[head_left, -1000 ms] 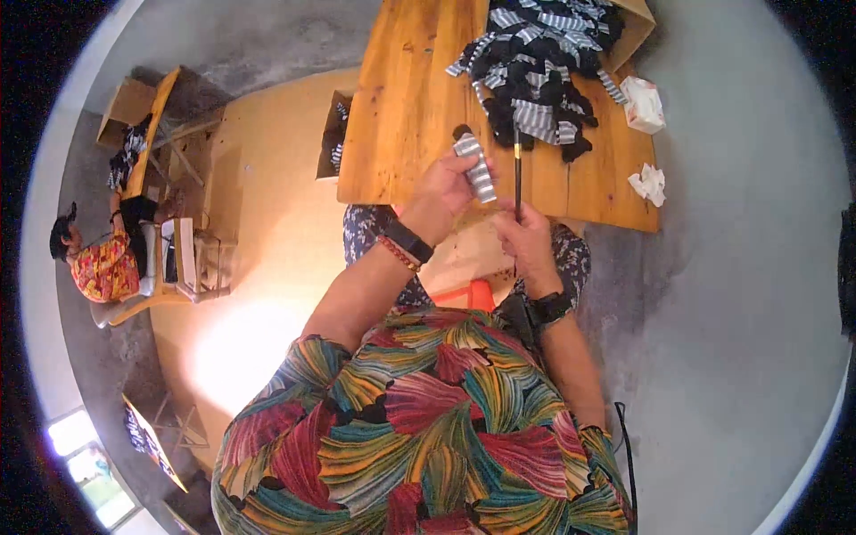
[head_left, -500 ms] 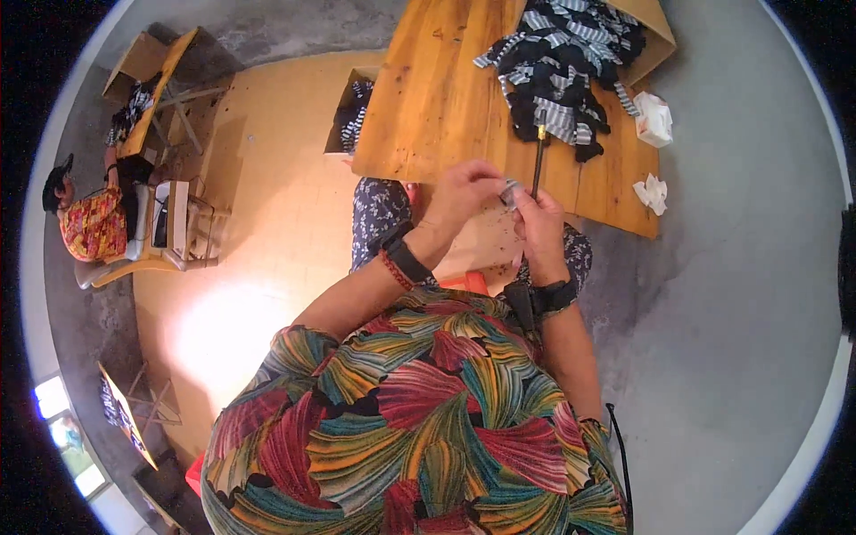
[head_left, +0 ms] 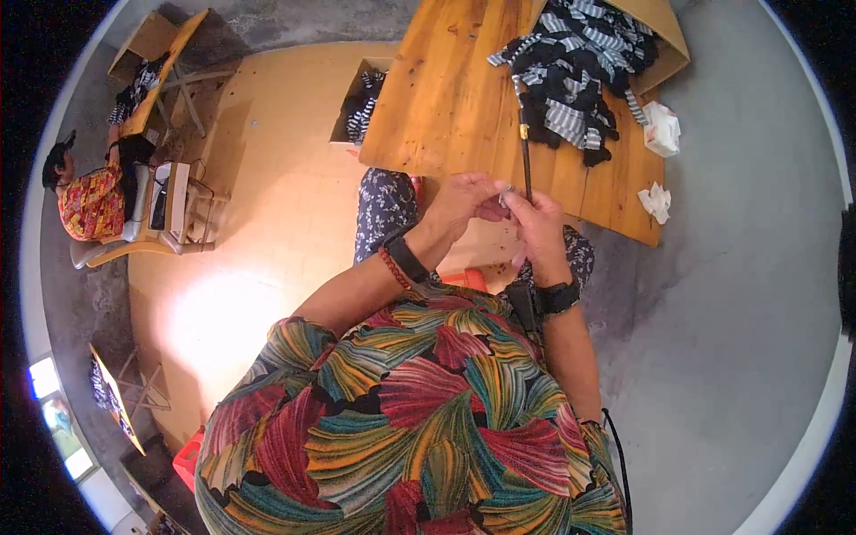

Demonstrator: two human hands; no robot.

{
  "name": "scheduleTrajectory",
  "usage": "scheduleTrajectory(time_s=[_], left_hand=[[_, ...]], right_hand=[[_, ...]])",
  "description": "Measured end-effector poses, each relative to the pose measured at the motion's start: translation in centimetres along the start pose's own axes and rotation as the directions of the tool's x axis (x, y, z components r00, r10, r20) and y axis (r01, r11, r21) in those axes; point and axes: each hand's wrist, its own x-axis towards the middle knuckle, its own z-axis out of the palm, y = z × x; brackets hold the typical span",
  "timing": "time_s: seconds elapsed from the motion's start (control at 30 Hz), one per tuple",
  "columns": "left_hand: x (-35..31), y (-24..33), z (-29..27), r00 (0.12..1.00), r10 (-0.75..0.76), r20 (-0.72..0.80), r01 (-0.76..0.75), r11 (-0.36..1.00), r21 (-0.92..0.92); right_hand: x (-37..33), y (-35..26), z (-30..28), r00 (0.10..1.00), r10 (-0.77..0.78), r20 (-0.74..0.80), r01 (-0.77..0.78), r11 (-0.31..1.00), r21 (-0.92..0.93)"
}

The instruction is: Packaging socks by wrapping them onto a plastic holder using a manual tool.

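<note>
In front of my lap, my left hand (head_left: 468,198) and my right hand (head_left: 538,230) meet fingertip to fingertip. Both are closed in a pinch around a small grey piece of fabric (head_left: 506,191), mostly hidden by the fingers. A thin black rod (head_left: 527,169) with a brass-coloured collar rises beside my right hand toward the table; its lower part passes behind the hand, and I cannot tell whether that hand also grips it. Beyond the rod's tip, a heap of black and grey-striped knitted pieces (head_left: 571,85) lies on the wooden table (head_left: 437,98).
A cardboard box (head_left: 670,40) lies open behind the heap. At the table's right side are a white tissue pack (head_left: 661,129) and a crumpled tissue (head_left: 655,202). Another carton (head_left: 341,125) stands left of the table. Far left, a person (head_left: 92,201) sits at another table.
The grey fabric shows less between my fingers now. The rod's upper end has swung left, and the left fingers have curled closer to my right hand. The view has shifted slightly.
</note>
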Motion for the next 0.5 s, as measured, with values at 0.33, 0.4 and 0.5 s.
scheduleTrajectory(time_s=[0.33, 0.4, 0.5], left_hand=[[-0.1, -0.5, -1.6, 0.993, -0.11, 0.038, 0.113, 0.989, -0.092], [-0.2, -0.6, -1.6, 0.992, -0.115, 0.047, 0.121, 0.981, -0.15], [-0.4, -0.8, -1.2, 0.992, -0.111, 0.053, 0.12, 0.975, -0.188]], right_hand=[[-0.1, 0.8, 0.0, 0.998, -0.041, 0.048, 0.046, 0.995, -0.093], [-0.6, 0.1, 0.4, 0.998, -0.048, 0.045, 0.052, 0.994, -0.091], [-0.2, 0.8, 0.1, 0.99, -0.129, 0.057, 0.136, 0.979, -0.152]])
